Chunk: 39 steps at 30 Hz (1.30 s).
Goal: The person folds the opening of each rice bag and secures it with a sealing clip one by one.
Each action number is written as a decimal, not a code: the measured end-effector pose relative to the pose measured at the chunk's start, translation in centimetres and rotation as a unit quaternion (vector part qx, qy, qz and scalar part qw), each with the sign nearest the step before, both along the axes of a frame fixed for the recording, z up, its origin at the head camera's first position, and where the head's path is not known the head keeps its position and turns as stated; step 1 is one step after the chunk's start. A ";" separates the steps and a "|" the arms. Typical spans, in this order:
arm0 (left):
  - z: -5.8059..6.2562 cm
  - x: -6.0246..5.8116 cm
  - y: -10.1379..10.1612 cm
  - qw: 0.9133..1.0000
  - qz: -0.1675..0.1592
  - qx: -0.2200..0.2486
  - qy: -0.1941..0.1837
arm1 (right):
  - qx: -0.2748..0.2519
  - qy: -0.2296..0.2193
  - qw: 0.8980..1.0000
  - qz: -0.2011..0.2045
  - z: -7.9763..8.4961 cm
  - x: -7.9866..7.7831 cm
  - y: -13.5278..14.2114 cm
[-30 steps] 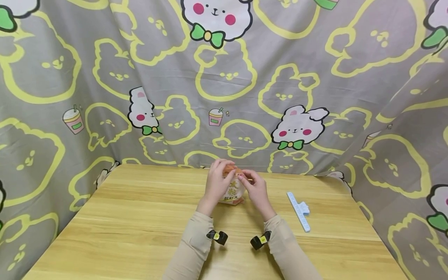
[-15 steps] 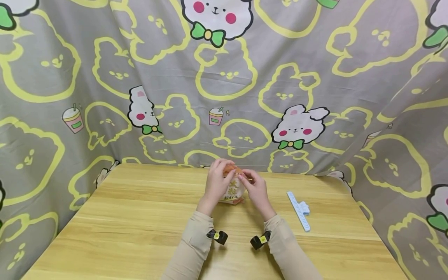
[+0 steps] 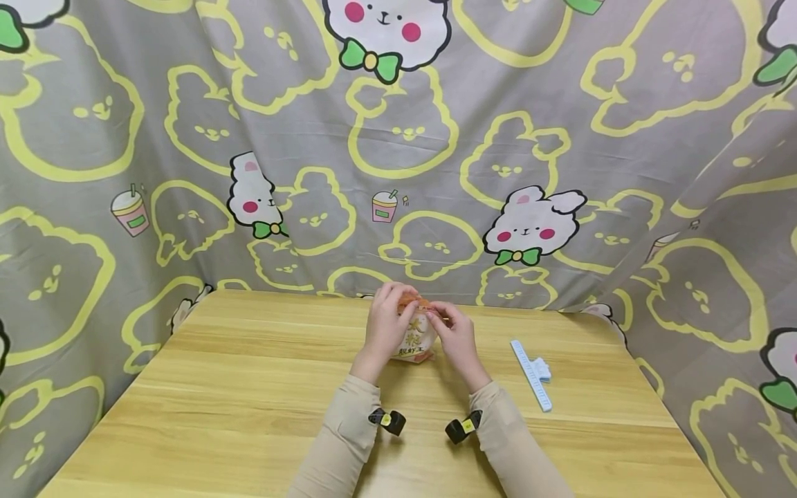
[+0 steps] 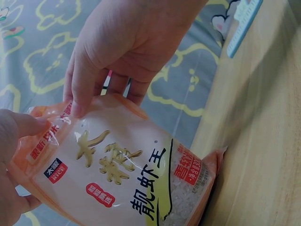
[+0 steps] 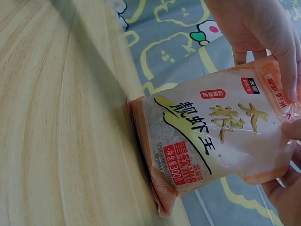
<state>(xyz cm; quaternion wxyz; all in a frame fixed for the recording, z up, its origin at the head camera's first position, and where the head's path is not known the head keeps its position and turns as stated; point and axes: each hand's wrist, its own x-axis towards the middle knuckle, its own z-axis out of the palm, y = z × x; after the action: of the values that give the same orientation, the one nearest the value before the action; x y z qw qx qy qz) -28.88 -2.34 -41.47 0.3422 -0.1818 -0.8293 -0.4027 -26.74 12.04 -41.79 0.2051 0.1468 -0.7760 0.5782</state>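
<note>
A bag of rice (image 3: 415, 339), white and orange with gold characters, stands upright on the wooden table. Its grains show through a clear patch low on the front. My left hand (image 3: 386, 325) holds the bag's orange top edge at its left side. At the right side of that same edge, the thumb and fingers of my right hand (image 3: 456, 335) pinch the film. In the left wrist view the right hand (image 4: 122, 42) has its thumb on the front and its fingers behind. The left hand (image 5: 263, 28) grips likewise in the right wrist view. Fingers behind the bag are partly hidden.
A light blue clip (image 3: 532, 377) with a long ruler-like bar lies to the right of the right hand. The wooden table (image 3: 249, 401) ends at a grey patterned curtain (image 3: 299, 138) just behind the bag. Black cameras are strapped to both wrists.
The bag's orange top edge has shifted slightly under the fingers, and the right fingertips have moved a little. The bag stays in place and the clip has not moved.
</note>
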 end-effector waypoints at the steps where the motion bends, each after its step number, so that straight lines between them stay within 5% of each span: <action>1: 0.0 0.0 0.0 1.000 0.003 -0.002 0.001 | 0.000 0.001 1.000 -0.001 0.0 0.0 0.0; 39: -0.1 0.1 0.2 1.000 0.019 -0.008 -0.006 | 0.038 0.042 0.998 -0.012 0.0 0.2 0.3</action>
<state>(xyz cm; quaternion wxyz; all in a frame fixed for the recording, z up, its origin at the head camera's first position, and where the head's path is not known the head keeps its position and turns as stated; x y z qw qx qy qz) -28.82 -2.18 -41.54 0.3430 -0.1667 -0.8380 -0.3903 -26.57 12.31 -41.75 0.2391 0.1695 -0.7896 0.5391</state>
